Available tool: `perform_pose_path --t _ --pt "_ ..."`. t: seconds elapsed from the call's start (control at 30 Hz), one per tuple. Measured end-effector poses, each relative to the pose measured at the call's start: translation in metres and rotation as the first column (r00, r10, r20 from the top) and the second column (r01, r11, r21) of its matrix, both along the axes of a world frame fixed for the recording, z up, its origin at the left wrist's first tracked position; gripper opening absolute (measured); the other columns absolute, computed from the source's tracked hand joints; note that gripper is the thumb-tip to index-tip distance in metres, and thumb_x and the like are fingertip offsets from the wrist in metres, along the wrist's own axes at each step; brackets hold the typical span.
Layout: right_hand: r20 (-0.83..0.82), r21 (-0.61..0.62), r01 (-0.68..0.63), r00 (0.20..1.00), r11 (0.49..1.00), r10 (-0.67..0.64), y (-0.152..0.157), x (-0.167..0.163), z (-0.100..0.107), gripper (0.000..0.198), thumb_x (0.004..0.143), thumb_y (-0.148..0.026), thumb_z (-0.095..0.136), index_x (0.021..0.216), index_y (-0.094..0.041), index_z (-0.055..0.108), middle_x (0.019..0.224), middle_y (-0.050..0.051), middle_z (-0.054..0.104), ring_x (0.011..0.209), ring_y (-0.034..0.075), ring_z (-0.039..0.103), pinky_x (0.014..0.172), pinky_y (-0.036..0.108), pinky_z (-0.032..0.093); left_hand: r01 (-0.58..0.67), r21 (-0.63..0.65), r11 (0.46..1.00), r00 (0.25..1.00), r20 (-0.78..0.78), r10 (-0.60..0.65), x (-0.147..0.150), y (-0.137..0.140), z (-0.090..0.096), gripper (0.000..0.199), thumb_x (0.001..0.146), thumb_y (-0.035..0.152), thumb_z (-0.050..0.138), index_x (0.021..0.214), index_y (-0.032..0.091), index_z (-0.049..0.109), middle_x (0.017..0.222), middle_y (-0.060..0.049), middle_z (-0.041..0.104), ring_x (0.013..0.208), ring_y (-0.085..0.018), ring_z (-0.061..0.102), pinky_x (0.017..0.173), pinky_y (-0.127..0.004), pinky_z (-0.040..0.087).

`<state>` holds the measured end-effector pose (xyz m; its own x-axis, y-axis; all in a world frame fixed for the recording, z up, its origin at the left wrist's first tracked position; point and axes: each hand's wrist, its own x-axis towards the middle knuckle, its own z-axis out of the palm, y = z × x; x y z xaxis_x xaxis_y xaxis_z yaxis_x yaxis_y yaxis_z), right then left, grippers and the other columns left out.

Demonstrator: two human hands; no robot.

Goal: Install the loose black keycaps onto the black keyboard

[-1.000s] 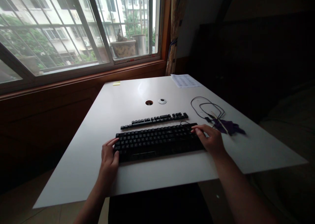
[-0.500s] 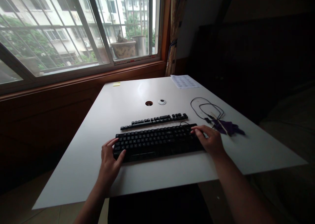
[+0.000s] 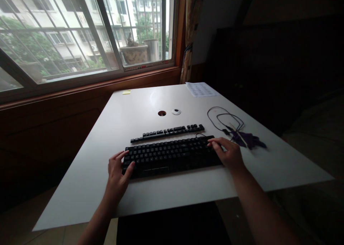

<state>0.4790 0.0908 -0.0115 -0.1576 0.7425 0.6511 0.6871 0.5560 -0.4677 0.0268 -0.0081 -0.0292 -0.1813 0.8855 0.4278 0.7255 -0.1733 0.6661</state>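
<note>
The black keyboard (image 3: 166, 156) lies at the lower centre of the frame on the white desk (image 3: 94, 194). Your left hand (image 3: 117, 173), half open, holds its left end between thumb and spread fingers. Your right hand (image 3: 228, 154) bends over the right end, fingertips drawn together; whether they pinch anything cannot be told. Just above lie detached keycaps (image 3: 178, 129) in rows; right of centre, a looped cable (image 3: 229, 113) lies by a purple cloth (image 3: 249, 140).

Keyboard (image 3: 172, 161) plastic; tabletop (image 3: 129, 112) smooth, glossy; rag (image 3: 249, 140) matt cloth; sill (image 3: 150, 74) wood.
</note>
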Motion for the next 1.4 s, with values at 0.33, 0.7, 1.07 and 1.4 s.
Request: perform_pose_path --t 0.33,0.7,1.07,1.4 --pt "-0.004 -0.004 0.000 1.000 1.000 0.000 0.000 -0.001 0.001 0.015 0.100 -0.026 0.058 0.102 -0.026 0.073 0.086 -0.001 0.078 0.082 0.021 0.075 0.077 0.035 0.056 0.080 0.003 0.997 0.881 -0.467 -0.069 -0.002 0.064 0.050 0.034 0.103 0.040 0.054 0.128 0.032 0.075 0.144 -0.012 0.050 0.135 -0.035 0.040 0.119 -0.059 0.039" --pt "-0.017 -0.015 0.009 1.000 1.000 -0.010 -0.001 -0.001 0.002 0.017 0.099 -0.028 0.057 0.101 -0.026 0.074 0.086 0.001 0.079 0.083 0.023 0.076 0.077 0.037 0.058 0.035 -0.155 0.987 0.801 -0.586 -0.121 0.013 0.111 0.040 0.039 0.103 0.048 0.050 0.132 0.038 0.073 0.155 -0.010 0.045 0.148 -0.040 0.025 0.111 -0.063 0.044" --pt "-0.017 -0.013 -0.001 1.000 1.000 0.001 0.000 -0.001 0.001 0.016 0.099 -0.027 0.058 0.101 -0.026 0.073 0.085 0.000 0.079 0.082 0.022 0.075 0.077 0.036 0.058 0.001 -0.162 0.987 0.773 -0.626 -0.104 0.002 0.119 0.036 0.040 0.104 0.047 0.045 0.128 0.037 0.076 0.157 -0.010 0.044 0.150 -0.040 0.022 0.110 -0.061 0.044" --pt "-0.001 -0.017 0.003 1.000 1.000 -0.003 -0.001 -0.001 0.002 0.016 0.100 -0.027 0.057 0.101 -0.027 0.073 0.085 0.000 0.079 0.081 0.022 0.075 0.076 0.036 0.058 -0.055 -0.157 0.986 0.766 -0.640 -0.060 -0.022 0.126 0.045 0.038 0.102 0.045 0.049 0.125 0.034 0.077 0.154 -0.012 0.047 0.146 -0.042 0.028 0.100 -0.059 0.051"
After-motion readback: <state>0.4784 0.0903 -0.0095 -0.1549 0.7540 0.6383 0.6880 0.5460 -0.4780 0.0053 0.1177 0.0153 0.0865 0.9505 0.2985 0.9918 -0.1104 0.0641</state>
